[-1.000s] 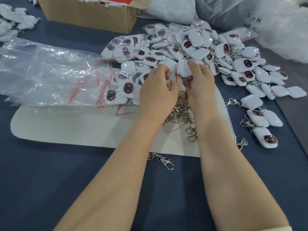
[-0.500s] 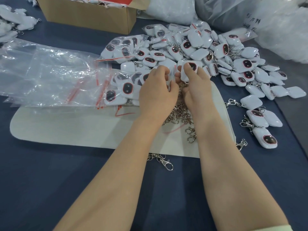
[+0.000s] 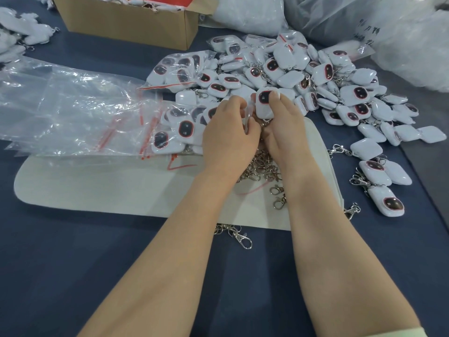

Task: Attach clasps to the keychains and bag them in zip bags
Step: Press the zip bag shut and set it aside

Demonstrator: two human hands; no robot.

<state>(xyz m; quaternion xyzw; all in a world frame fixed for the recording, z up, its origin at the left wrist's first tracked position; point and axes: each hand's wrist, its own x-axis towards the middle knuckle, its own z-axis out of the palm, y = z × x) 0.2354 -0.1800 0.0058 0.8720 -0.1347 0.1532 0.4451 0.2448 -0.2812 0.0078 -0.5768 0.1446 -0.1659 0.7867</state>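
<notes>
Keychain (image 3: 264, 105) dead center, right hand (image 3: 286, 132) gripping it, left hand (image 3: 228, 132) pinching a zip bag (image 3: 248, 113), hands together. Few bagged ones (image 3: 179, 69) at 11 o'clock; big loose pile (image 3: 340, 88) at 1, clasps (image 3: 261, 166) at 6. Lots left imo.

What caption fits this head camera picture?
Right hand grips a white keychain beside the curled left hand, above metal clasps.

1. Bare from the wrist down to the lower edge of the view: left forearm (image 3: 170, 251) and right forearm (image 3: 335, 251).
2. Bare as well: left hand (image 3: 228, 137) and right hand (image 3: 286, 132).
3. On the right arm only, a narrow strip of pale cream-green sleeve (image 3: 401, 334), cut off by the bottom corner.
4. Cloth of the sleeve plain; too little shown to tell more.
</notes>
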